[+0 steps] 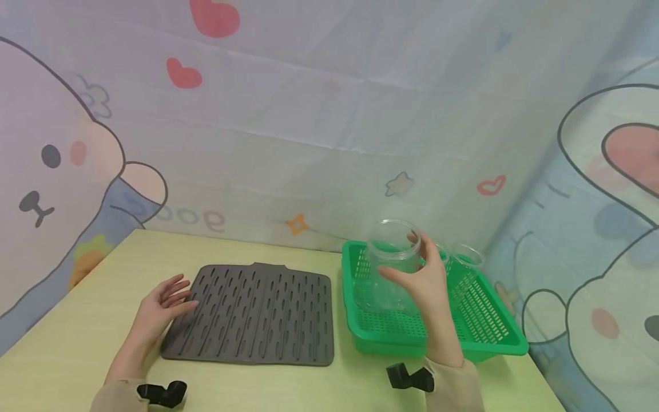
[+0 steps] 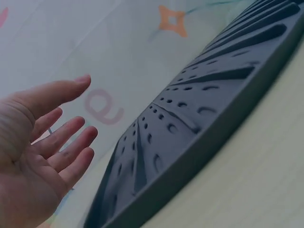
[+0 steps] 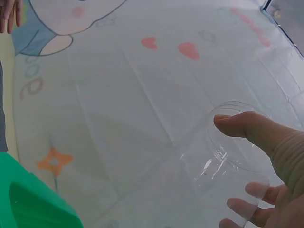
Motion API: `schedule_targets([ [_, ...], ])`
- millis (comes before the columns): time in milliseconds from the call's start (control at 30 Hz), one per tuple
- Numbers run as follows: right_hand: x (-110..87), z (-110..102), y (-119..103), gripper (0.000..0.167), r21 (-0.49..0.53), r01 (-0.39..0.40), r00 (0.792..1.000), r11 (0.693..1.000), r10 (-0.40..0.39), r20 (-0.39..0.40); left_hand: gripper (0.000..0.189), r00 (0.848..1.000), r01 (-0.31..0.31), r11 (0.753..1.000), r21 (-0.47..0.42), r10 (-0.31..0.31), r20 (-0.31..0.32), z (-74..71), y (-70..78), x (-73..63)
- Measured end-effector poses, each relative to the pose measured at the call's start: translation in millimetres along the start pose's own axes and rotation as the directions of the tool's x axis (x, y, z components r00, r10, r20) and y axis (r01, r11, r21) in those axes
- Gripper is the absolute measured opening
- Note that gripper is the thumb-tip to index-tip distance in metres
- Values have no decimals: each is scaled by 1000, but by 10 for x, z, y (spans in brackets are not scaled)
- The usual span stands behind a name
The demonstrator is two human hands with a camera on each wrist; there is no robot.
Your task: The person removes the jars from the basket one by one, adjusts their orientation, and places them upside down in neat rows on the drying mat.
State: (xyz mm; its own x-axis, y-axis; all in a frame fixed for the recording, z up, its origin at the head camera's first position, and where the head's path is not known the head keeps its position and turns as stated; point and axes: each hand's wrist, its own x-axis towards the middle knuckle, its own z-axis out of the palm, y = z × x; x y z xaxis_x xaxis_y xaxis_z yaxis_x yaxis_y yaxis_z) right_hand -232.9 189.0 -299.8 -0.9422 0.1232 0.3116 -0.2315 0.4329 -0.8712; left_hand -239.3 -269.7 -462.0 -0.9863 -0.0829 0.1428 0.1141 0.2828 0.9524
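A clear plastic jar (image 1: pixel 392 257) stands upright over the green basket (image 1: pixel 381 342), its open rim at the top. My right hand (image 1: pixel 424 274) grips it around the upper part, thumb on the near side and fingers behind. In the right wrist view the clear jar (image 3: pixel 223 156) shows between thumb and fingers. My left hand (image 1: pixel 162 302) hovers by the left edge of the grey drying mat (image 1: pixel 252 315), holding nothing. In the left wrist view its fingers are loosely bent and apart from the mat (image 2: pixel 161 137).
More clear jars, one with its rim (image 1: pixel 468 254) showing, stand at the back right of the basket. The pale yellow table (image 1: pixel 288 386) carries mat and basket side by side. A printed cloth (image 1: pixel 309 114) hangs right behind the table.
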Motion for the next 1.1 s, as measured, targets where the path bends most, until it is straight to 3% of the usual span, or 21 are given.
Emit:
schedule_targets([
  [400,62,341,-143,97,-30,103,994,994,-104,-33,96,999,-27,998,53,25,42,10,414,-18],
  [633,22,566,-270,97,-92,236,968,967,-242,-62,98,995,-92,996,7,92,30,70,599,-24],
  [867,-45,834,-306,95,-195,384,910,902,-406,-85,92,989,-145,989,-13,145,17,123,716,-48],
  [1100,-112,1094,-243,90,-341,546,801,765,-596,-57,94,984,-162,986,-42,164,70,213,817,-56],
])
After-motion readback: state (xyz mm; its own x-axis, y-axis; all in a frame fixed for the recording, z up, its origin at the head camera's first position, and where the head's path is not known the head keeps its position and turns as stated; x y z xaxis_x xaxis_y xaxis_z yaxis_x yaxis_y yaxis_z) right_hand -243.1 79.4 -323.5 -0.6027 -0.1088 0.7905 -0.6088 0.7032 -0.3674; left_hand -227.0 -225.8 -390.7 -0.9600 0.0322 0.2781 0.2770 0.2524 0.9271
